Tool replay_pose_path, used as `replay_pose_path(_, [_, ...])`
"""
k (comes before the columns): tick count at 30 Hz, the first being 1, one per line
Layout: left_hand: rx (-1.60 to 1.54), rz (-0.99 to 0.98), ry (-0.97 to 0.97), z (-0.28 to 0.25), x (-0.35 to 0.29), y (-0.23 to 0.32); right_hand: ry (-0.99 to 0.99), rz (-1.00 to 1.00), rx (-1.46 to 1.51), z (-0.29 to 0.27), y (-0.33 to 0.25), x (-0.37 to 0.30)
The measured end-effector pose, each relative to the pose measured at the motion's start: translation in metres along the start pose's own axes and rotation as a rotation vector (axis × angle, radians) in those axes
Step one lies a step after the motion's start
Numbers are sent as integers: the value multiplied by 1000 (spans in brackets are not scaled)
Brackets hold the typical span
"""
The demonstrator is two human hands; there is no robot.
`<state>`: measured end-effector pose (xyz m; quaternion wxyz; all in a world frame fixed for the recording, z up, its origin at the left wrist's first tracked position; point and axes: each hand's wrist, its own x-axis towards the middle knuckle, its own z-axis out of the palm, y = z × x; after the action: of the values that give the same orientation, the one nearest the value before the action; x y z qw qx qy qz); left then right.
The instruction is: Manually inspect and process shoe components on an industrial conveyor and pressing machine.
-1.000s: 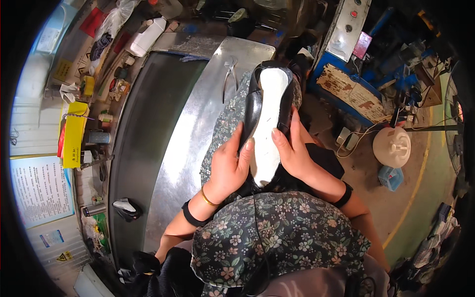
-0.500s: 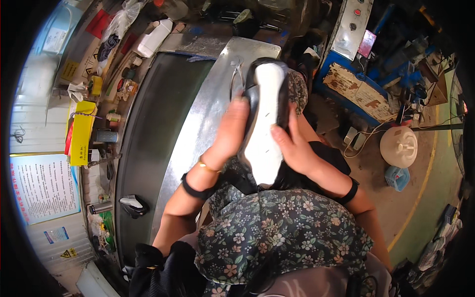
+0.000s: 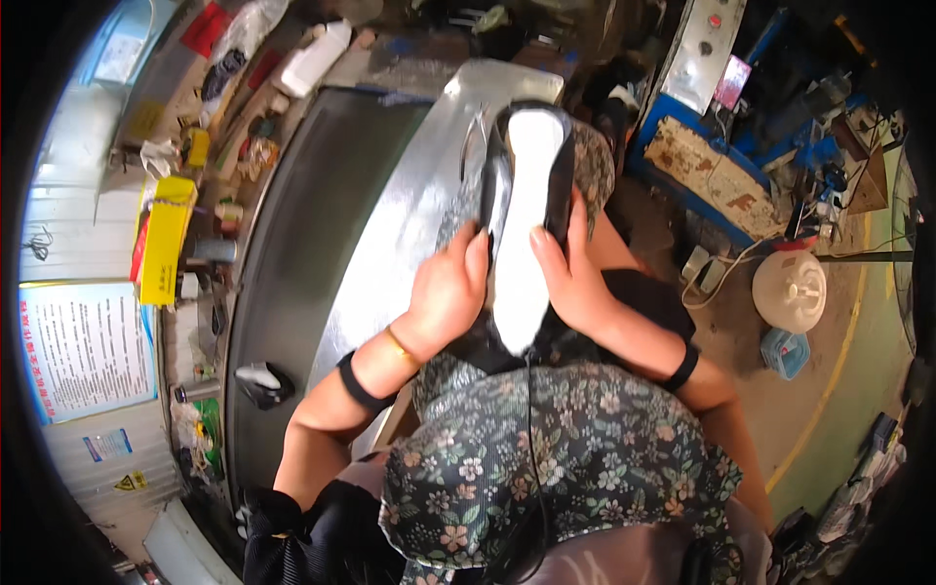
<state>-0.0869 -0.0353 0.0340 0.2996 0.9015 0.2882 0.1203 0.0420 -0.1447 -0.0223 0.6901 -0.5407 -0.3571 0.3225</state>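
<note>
A black shoe upper (image 3: 498,200) with a white sole-shaped bottom face (image 3: 533,210) is held up over my lap. Its white face is turned toward me, the wide rounded end is away from me, and the narrower end is near my apron. My left hand (image 3: 450,283) grips the shoe upper's left edge, thumb up along the side. On the opposite side, my right hand (image 3: 592,278) holds it, the thumb lying at the edge of the white face and the fingers behind. A thin black cord (image 3: 531,409) hangs from the near end onto my flowered apron (image 3: 585,458).
Left of me runs a dark conveyor belt (image 3: 302,244) with another black-and-white shoe upper (image 3: 263,383) on it. A metal tabletop (image 3: 385,234) lies between belt and lap. Beyond the belt is a cluttered shelf with a yellow box (image 3: 168,239). A white round container (image 3: 788,291) stands right.
My left hand has slid down the shoe upper's side toward me. The shoe upper has turned slightly more upright in view and is less blurred. The right hand keeps its grip.
</note>
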Motion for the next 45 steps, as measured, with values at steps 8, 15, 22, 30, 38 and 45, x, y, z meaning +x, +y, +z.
replay_pose_path(8, [-916, -193, 352, 34, 16, -16, -44, -97, -197, -5, 3, -9])
replay_pose_path(15, [-1448, -40, -340, 12, 96, 4, -292, -56, -552, -41, -15, -21])
replay_pose_path(22, [-954, -40, -249, 16, 109, 33, 9, 62, 339, -68, -15, 61])
replay_pose_path(30, [-879, 208, -285, 18, 112, 14, -219, -184, -99, -60, -25, 85])
replay_pose_path(38, [-693, 216, -190, 28, 107, 6, -396, 103, 320, -79, -47, 89])
replay_pose_path(45, [-824, 198, -367, 16, 110, 25, -76, -97, -115, -59, -38, 63])
